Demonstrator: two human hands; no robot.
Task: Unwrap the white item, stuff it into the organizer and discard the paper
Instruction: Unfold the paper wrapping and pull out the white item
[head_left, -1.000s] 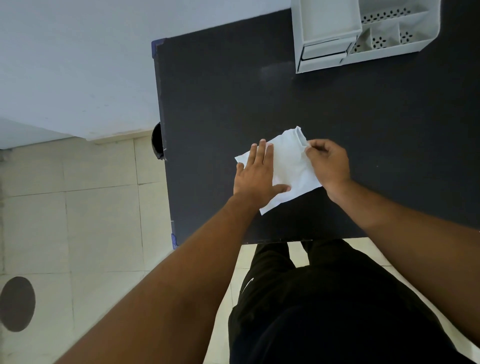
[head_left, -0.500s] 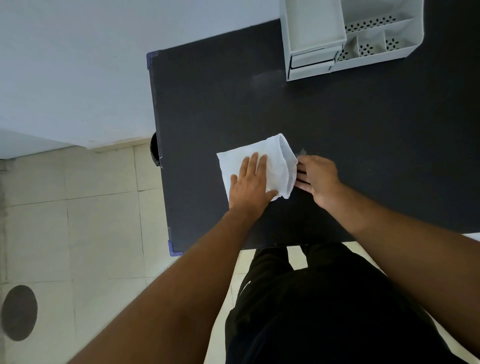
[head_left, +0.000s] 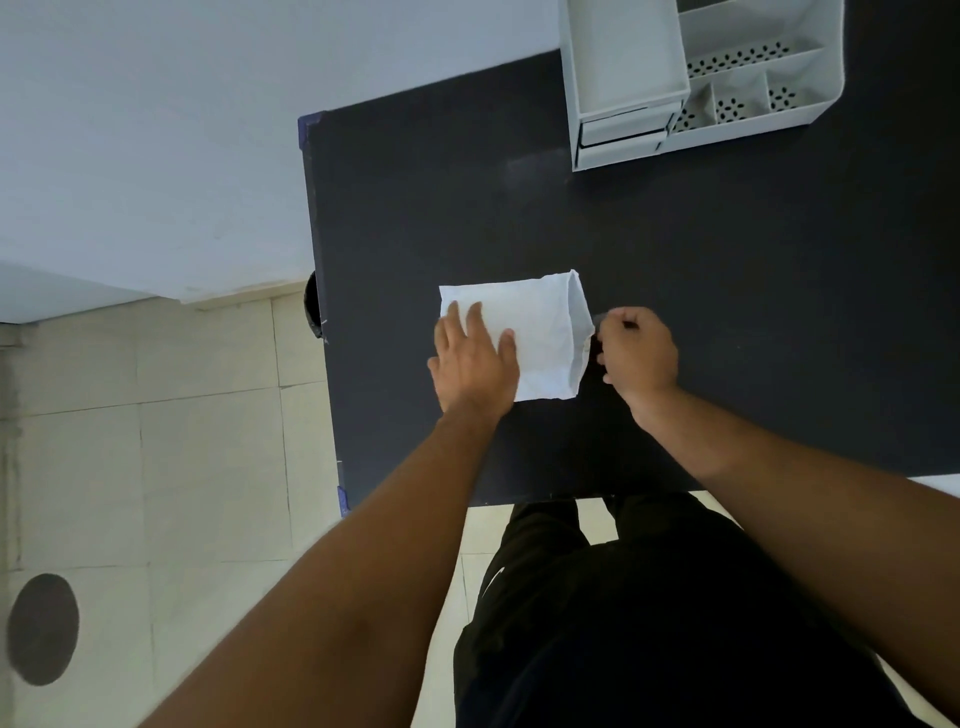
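White paper (head_left: 540, 332) hides its contents; left hand (head_left: 475, 364) flat, right hand (head_left: 638, 353) fingers curled, grip unclear.

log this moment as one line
left hand flat on white wrapped item | right hand closed at its right edge | organizer empty | table

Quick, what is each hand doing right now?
Left hand: open, flat on the white item.
Right hand: closed beside the item; holding anything cannot be told.
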